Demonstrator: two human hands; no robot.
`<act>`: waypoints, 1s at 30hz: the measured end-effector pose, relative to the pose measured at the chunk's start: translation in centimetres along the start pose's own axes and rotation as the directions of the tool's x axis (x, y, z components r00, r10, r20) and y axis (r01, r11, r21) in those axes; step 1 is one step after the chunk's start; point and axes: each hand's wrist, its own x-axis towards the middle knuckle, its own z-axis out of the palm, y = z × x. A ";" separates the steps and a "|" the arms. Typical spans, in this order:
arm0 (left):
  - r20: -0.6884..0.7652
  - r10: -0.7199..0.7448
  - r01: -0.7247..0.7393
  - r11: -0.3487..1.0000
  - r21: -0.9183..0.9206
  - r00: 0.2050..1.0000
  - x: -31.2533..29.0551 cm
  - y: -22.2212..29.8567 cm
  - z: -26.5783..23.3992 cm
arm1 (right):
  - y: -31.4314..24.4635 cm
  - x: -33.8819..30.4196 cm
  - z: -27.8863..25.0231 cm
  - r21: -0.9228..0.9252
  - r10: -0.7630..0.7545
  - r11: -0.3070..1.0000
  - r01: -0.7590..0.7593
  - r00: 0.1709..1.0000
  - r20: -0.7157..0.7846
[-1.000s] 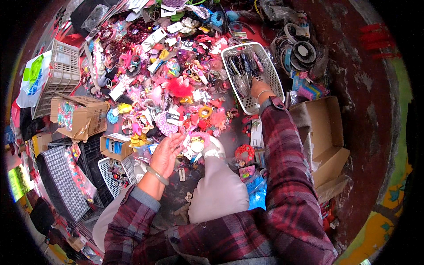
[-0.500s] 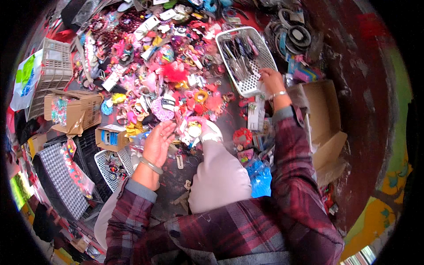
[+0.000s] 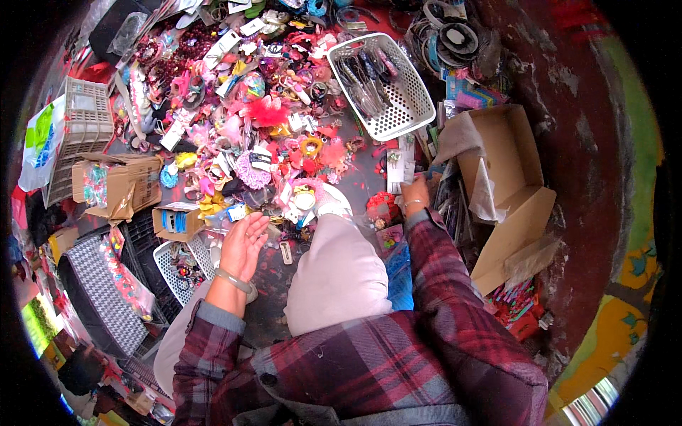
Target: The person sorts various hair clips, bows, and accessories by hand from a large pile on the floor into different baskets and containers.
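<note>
1. Dark ground (image 3: 369, 170) fills the head view, strewn with a dense heap of hair accessories (image 3: 263, 135) in pink, red, yellow and purple; a reddish-brown wall (image 3: 568, 142) rises on the right.
2. Landmark: a white perforated basket (image 3: 408, 92) lies tilted near the top centre, with dark hair clips and combs inside it.
3. Well below and left of that basket, the left hand (image 3: 243, 241) hangs open with the palm up and the fingers loosely spread, grasping nothing. It sits at the lower edge of the accessory heap, with a pale bangle at the wrist.
4. Below the basket and slightly right, the right hand (image 3: 415, 195) reaches among flat packets (image 3: 395, 165) beside an open cardboard box (image 3: 511, 184). The fingers curl downward, but whether they grip anything I cannot tell.
5. Between the two hands, below the basket, a knee in pale trousers (image 3: 334, 277) points up toward the heap; both arms wear plaid sleeves (image 3: 455, 284) in red and grey.
6. Far left of the basket stand a beige slatted crate (image 3: 85, 121) and a torn cardboard box (image 3: 117, 184). Just below these sits a small box with blue items (image 3: 176, 219).
7. Lower left of the basket, just beside the left hand, a small white mesh basket (image 3: 181, 266) holds a few trinkets.
</note>
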 end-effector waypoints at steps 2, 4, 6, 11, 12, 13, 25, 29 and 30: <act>0.004 -0.003 0.003 1.000 -0.012 1.000 -0.4 -0.2 -0.2 | -1.3 -0.1 0.6 -0.054 0.074 0.996 -0.076 0.997 -0.023; 0.004 0.001 -0.001 1.000 -0.010 1.000 -0.7 -0.1 -0.2 | -1.6 -0.2 2.2 -0.081 0.016 0.996 -0.025 0.994 -0.111; 0.008 0.003 -0.003 1.000 -0.011 1.000 -0.7 -0.1 -0.1 | -1.7 0.2 3.6 -0.043 0.025 0.999 -0.027 0.999 -0.044; 0.017 -0.020 0.020 1.000 0.002 1.000 -0.8 -0.4 -0.2 | -5.7 -4.7 4.8 0.272 -0.255 0.936 0.222 0.962 0.093; 0.024 -0.023 0.023 1.000 -0.001 0.999 -0.9 -0.5 -0.3 | -6.5 -5.6 5.2 0.305 -0.358 0.902 0.305 0.924 0.135; 0.028 -0.020 0.021 1.000 -0.004 0.999 -0.8 -0.6 -0.5 | -8.0 -6.8 4.5 0.345 -0.461 0.856 0.384 0.870 0.174; -0.005 -0.056 0.055 0.998 -0.030 0.998 -0.4 -0.9 -2.0 | -3.0 4.9 2.3 0.051 0.031 0.998 -0.028 0.998 -0.057; -0.030 -0.057 0.056 0.998 -0.027 0.998 0.0 -0.9 -1.7 | -4.3 5.1 3.5 -0.031 0.075 0.996 -0.078 0.992 -0.097; -0.030 -0.056 0.056 0.998 -0.026 0.998 0.1 -0.8 -1.6 | -4.3 4.8 3.5 0.007 0.085 0.996 -0.085 0.995 -0.043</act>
